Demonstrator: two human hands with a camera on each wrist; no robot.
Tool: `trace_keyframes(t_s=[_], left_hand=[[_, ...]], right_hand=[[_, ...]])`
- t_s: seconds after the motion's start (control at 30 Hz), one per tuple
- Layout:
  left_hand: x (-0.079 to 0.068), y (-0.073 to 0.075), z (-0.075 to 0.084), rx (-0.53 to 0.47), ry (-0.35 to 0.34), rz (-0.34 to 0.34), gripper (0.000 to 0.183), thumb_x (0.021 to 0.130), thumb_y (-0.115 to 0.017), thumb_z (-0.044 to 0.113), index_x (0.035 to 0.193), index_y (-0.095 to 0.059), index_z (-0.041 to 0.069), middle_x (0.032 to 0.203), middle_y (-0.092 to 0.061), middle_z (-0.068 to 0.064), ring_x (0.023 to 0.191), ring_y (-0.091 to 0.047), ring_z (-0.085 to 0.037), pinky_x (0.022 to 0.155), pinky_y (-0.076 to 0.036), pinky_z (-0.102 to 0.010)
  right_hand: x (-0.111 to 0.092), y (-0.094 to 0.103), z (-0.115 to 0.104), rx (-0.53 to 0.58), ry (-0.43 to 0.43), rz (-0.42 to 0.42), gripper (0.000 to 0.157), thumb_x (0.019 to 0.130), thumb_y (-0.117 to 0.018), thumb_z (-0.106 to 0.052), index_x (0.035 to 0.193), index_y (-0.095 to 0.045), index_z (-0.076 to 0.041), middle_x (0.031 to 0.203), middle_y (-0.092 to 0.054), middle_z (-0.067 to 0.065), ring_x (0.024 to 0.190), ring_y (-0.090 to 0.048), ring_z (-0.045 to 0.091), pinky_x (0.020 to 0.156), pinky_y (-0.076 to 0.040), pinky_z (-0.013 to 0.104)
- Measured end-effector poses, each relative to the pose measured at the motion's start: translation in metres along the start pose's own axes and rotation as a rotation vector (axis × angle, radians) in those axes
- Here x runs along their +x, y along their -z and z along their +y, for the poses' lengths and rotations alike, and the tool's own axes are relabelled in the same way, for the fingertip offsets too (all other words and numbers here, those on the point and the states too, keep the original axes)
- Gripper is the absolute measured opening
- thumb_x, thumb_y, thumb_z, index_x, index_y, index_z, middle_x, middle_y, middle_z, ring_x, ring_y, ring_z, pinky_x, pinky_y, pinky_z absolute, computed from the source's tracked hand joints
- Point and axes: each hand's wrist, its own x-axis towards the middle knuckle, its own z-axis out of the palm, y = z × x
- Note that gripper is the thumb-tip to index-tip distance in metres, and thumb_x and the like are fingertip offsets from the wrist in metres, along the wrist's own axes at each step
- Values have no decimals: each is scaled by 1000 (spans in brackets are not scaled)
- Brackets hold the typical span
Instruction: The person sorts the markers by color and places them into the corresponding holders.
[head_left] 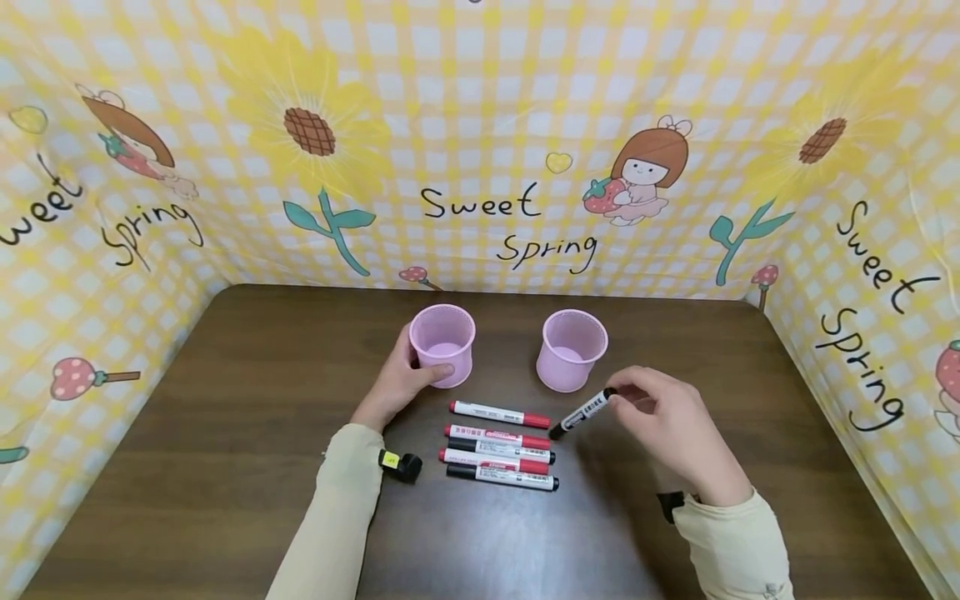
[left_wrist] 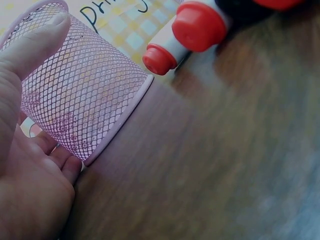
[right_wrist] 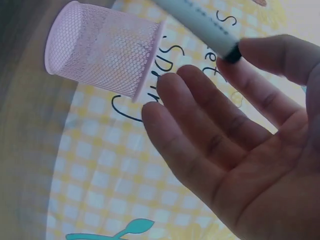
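My left hand (head_left: 397, 382) grips the left pink mesh pen cup (head_left: 453, 371), its thumb across the near side and the other fingers around the far left side. The same pen cup (left_wrist: 95, 80) fills the upper left of the left wrist view. Between thumb and index finger, my right hand (head_left: 663, 421) pinches one end of a black marker (head_left: 583, 413), which slants down to the left above the table. The right wrist view shows the marker's black end (right_wrist: 233, 52) at the fingertips, the other fingers spread loosely. A second pink mesh pen cup (head_left: 564, 373) stands just beyond the marker.
Several red and black markers lie in a row on the brown table (head_left: 247, 433), among them a red marker (head_left: 498, 414) at the back and a black marker (head_left: 502, 477) nearest me. Yellow checked cloth (head_left: 480, 108) walls the table at the back and both sides.
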Motion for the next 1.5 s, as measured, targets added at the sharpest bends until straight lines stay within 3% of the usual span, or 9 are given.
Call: trace_keyframes(t_s=[0.1, 0.33, 0.6, 0.87, 1.2, 1.5], left_hand=[[-2, 1, -1, -1, 4, 8, 87, 83, -78, -4, 152, -26, -2, 146, -39, -27, 133, -39, -45, 109, -33, -43], [5, 7, -29, -19, -2, 29, 88, 83, -78, -4, 154, -26, 3, 148, -39, -24, 135, -38, -42, 110, -30, -44], [4, 7, -34, -17, -56, 46, 86, 81, -80, -2, 151, -31, 4, 144, -45, -21, 130, -43, -37, 109, -32, -43], [5, 5, -33, -17, -74, 43, 86, 80, -80, -4, 151, -32, 3, 143, -46, -23, 129, -44, -39, 107, -34, -39], [4, 5, -37, -12, -77, 27, 86, 81, -79, -3, 151, -30, 2, 144, -44, -25, 130, -44, -41, 108, -34, -41], [6, 4, -34, 12, -59, 20, 89, 82, -81, -1, 153, -30, 5, 145, -45, -22, 131, -44, -39, 110, -32, -48]], right_hand=[[1, -1, -2, 7, -6, 24, 15, 89, -68, -4, 96, -71, -17, 92, -69, -6, 80, -66, 10, 75, -57, 34], [6, -12, -1, 23, -10, 62, 14, 89, -65, -5, 98, -67, -15, 90, -69, -3, 82, -67, 12, 75, -57, 40], [12, -31, 1, 11, 67, 167, 20, 80, -70, -3, 92, -61, -15, 85, -67, -4, 83, -66, 16, 75, -57, 44], [11, -32, 9, 191, 31, 79, 21, 86, -74, 1, 100, -64, -11, 91, -70, 0, 83, -69, 18, 77, -58, 40], [8, -30, 18, 172, 10, -34, 20, 89, -75, -4, 106, -68, -10, 93, -70, -4, 85, -69, 17, 77, -58, 35], [18, -31, 4, 191, 74, 52, 21, 88, -76, -5, 106, -69, -12, 86, -68, -5, 72, -64, 13, 66, -55, 31]])
